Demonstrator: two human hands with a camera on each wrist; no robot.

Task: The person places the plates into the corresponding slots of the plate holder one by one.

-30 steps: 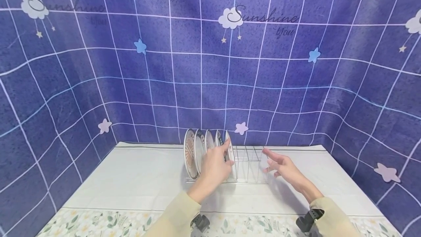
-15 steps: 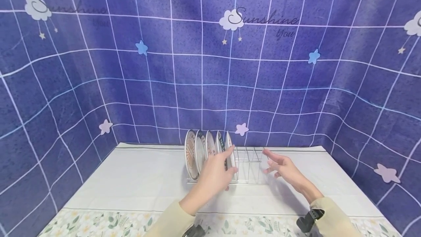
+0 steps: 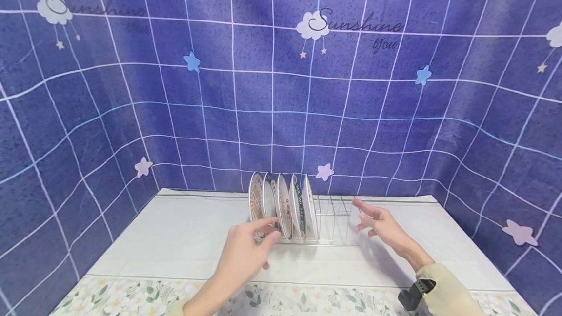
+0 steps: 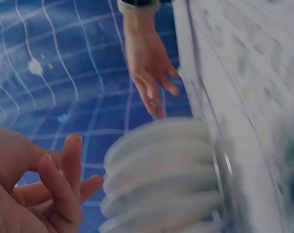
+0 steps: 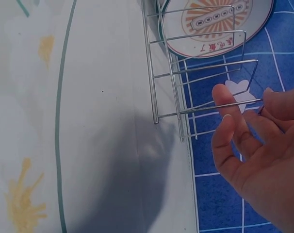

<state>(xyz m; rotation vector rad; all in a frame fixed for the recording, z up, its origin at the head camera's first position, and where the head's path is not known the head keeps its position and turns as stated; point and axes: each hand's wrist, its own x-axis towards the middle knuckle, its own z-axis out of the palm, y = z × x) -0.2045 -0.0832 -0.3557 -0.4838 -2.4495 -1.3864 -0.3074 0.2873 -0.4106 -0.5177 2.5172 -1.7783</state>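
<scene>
Several patterned plates [image 3: 284, 208] stand on edge in the left part of a wire dish rack [image 3: 333, 213]. At the front left of the row is my left hand [image 3: 246, 245], fingers loosely bent and nothing held; the left wrist view shows this hand [image 4: 45, 189] beside the blurred plates [image 4: 159, 170]. My right hand [image 3: 382, 226] grips the rack's right end. Close up in the right wrist view, thumb and fingers of that hand [image 5: 263, 145] pinch the end wire of the rack [image 5: 212, 68], with one round-patterned plate [image 5: 217, 24] beyond the bare slots.
The rack stands on a white tabletop [image 3: 189, 238], near its back edge. Floral cloth [image 3: 131, 296] covers the front strip. A blue gridded curtain [image 3: 246, 87] encloses the back and both sides.
My left hand has left the rightmost plate and moved left and toward me, to the front left of the row. The plates stay in the rack. My right hand keeps its place.
</scene>
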